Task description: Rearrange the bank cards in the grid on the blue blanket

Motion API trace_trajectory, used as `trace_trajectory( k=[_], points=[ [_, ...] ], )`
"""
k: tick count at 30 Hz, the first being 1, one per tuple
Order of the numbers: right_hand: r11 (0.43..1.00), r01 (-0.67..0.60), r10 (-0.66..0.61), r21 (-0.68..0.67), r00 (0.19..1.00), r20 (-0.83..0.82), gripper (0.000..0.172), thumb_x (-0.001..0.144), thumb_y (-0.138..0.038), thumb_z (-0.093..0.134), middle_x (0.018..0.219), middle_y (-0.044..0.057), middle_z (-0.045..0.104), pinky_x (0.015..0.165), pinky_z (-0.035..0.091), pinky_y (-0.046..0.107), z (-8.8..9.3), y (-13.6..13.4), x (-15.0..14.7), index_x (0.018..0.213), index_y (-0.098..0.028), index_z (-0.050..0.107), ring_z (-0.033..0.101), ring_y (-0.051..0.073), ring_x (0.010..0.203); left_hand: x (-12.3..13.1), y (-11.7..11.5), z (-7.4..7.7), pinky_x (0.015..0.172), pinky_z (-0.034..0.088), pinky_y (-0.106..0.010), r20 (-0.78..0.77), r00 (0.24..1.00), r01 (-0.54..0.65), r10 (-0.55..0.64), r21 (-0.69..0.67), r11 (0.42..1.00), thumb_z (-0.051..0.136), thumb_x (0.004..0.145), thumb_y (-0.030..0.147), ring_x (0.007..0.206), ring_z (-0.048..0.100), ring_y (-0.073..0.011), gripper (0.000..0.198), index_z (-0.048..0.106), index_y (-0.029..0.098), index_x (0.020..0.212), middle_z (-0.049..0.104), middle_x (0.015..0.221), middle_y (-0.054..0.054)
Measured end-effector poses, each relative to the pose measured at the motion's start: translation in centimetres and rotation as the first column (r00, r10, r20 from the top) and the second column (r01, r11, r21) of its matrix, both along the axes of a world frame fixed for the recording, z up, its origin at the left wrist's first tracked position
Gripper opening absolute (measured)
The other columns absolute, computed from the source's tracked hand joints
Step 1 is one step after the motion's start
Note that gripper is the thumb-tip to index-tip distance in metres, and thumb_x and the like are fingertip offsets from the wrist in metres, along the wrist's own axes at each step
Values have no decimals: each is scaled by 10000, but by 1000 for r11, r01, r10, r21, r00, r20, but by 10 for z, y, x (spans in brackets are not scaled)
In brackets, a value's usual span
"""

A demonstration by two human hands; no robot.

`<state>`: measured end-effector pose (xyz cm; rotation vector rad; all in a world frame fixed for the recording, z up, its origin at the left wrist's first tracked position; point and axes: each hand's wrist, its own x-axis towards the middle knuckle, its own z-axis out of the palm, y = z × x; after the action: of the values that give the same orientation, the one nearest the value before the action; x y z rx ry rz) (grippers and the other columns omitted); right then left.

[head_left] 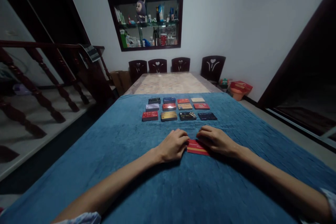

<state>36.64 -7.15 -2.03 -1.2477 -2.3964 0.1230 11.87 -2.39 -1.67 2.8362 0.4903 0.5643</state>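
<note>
A red card with a gold stripe (198, 147) lies on the blue cloth (147, 189) near the middle of the view. My left hand (173, 145) is closed at the card's left edge, its fingers curled against it. Over the card's right part rests my right hand (216, 140), its fingers bent and pressed together, hiding that end. Beyond the hands, small card stacks stand in three rows, among them a red stack (150, 116), a gold stack (169, 116), a black stack (187, 116) and a dark blue card (207, 116) in the nearest row.
The cloth covers the near part of a long table, whose marbled top (168, 82) shows farther off. Dark chairs (180, 64) stand at its far end. A wooden railing (52, 73) is at the left, and a red bag in a bin (239, 89) stands on the floor at the right.
</note>
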Motion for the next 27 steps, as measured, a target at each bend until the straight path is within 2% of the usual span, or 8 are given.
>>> trace_trajectory(
  k=[5, 9, 17, 22, 27],
  points=[
    [999, -27, 26, -46, 999, -33, 259, 992, -310, 459, 949, 99, 660, 762, 500, 318, -1, -17, 6, 1005, -214, 699, 618, 191, 848, 3, -8, -2, 891, 462, -398, -19, 1000, 25, -25, -8, 1000, 534, 917, 197, 1064, 582, -248, 178, 644, 154, 1049, 653, 1141, -132],
    [997, -70, 69, -19, 996, -57, 274, 977, -384, 513, 966, 105, 654, 774, 499, 332, -3, -21, 8, 1037, -187, 694, 601, 196, 859, 2, -10, -5, 910, 451, -409, 8, 1000, 4, -4, -53, 999, 596, 868, 198, 1061, 585, -248, 166, 661, 151, 1013, 666, 1122, -117],
    [992, -116, 114, -55, 993, -35, 412, 913, -536, 591, 1024, 112, 613, 803, 484, 355, 3, -26, 10, 1079, -164, 660, 563, 212, 895, 1, -9, -11, 932, 444, -408, 73, 997, -14, 20, -91, 996, 623, 840, 210, 1077, 567, -248, 235, 659, 163, 1068, 656, 1165, -117],
    [993, -112, 110, -40, 992, -56, 323, 918, -458, 607, 1025, 109, 623, 817, 490, 352, 0, -28, 12, 1057, -174, 669, 576, 209, 908, 1, -8, -11, 930, 437, -392, 85, 996, -10, 17, -82, 997, 629, 849, 202, 1046, 572, -233, 191, 664, 159, 1031, 668, 1117, -108],
    [989, -150, 151, 17, 986, -77, 227, 952, -351, 560, 954, 103, 674, 778, 501, 333, -1, -26, 13, 995, -172, 693, 607, 192, 862, 2, -6, -15, 905, 436, -381, 140, 990, -1, 11, -72, 997, 584, 921, 260, 1006, 593, -219, 177, 678, 160, 1035, 698, 1051, -100]
  ],
)
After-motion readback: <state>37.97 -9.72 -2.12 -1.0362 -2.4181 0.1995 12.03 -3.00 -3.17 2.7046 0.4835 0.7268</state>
